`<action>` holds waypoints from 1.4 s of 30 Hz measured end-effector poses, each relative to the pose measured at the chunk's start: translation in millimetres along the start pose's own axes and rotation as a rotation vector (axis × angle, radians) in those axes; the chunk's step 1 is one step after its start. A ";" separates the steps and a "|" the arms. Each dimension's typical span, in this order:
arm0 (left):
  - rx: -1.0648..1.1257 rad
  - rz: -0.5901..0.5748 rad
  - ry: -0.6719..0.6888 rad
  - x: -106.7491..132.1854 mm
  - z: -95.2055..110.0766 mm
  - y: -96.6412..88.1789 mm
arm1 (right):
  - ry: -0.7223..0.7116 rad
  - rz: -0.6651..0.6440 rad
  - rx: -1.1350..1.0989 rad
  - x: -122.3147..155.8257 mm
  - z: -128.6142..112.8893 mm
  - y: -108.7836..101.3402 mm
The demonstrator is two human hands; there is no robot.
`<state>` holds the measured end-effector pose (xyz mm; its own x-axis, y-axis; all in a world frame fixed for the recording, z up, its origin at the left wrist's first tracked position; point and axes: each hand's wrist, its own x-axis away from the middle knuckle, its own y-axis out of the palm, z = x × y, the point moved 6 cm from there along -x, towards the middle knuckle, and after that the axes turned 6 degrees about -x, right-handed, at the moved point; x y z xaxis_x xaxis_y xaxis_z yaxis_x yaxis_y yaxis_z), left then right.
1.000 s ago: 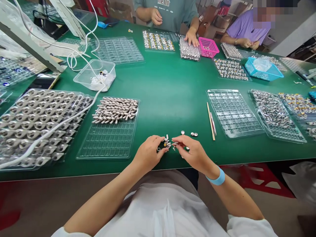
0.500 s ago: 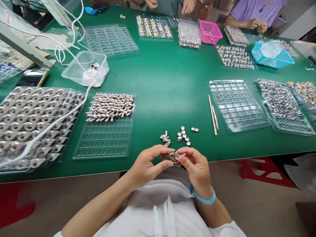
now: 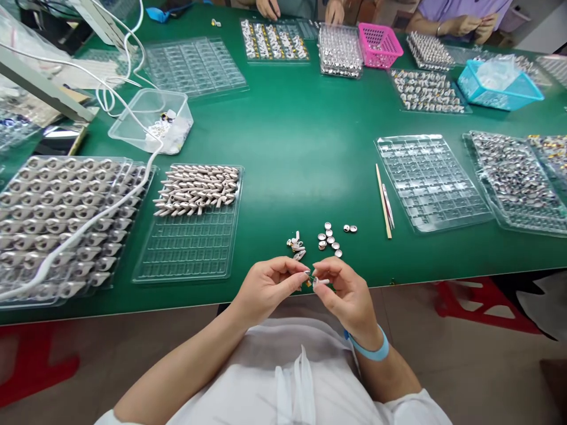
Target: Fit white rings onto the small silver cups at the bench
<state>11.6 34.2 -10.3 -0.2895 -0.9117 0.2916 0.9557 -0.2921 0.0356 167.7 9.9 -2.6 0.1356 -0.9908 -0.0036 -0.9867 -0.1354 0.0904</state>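
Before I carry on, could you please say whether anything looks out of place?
Perhaps the white cable: it crosses over the grey parts at far left, though whether it touches them is unclear. One small part also lies alone toward the far side.

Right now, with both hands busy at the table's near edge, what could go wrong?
The left hand and right hand pinch small pieces close to the edge of the green table; a slip might send one to the floor.

Loose round caps lie just ahead of the right hand, so a careless brush could scatter them.

The white cable crosses the rows of grey parts; a tug might disturb them.
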 end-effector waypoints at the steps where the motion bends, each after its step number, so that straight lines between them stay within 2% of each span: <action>1: -0.013 0.008 0.002 0.3 -0.1 0.8 | -0.035 -0.011 0.045 -0.6 -1.9 0.3; 6: -0.138 0.054 0.079 3.8 3.9 3.7 | -0.209 -0.030 0.240 -4.5 -13.3 4.2; 10: -0.250 0.121 0.165 6.5 9.4 2.5 | -0.257 0.011 0.332 -6.4 -16.0 5.6; 20: -0.183 0.089 0.131 7.2 -3.2 6.2 | -0.344 0.115 0.444 -0.9 -9.1 6.9; 24: -0.211 0.120 0.149 7.8 -2.9 4.2 | -0.385 0.119 0.466 0.0 -7.9 6.9; 31: -0.259 0.139 0.159 9.5 -1.1 3.0 | -0.375 0.029 0.466 -4.1 -11.3 10.0; 35: -0.300 0.063 0.173 9.1 5.9 3.9 | -0.333 -0.041 0.538 -6.6 -12.3 8.8; 42: -0.567 -0.044 0.370 8.3 23.6 3.4 | -0.242 -0.210 0.613 -6.6 -10.0 7.4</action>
<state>13.7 32.5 14.8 -0.4225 -0.9051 -0.0482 0.7966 -0.3455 -0.4961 160.4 15.5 8.0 0.3762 -0.9072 -0.1882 -0.8240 -0.2347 -0.5157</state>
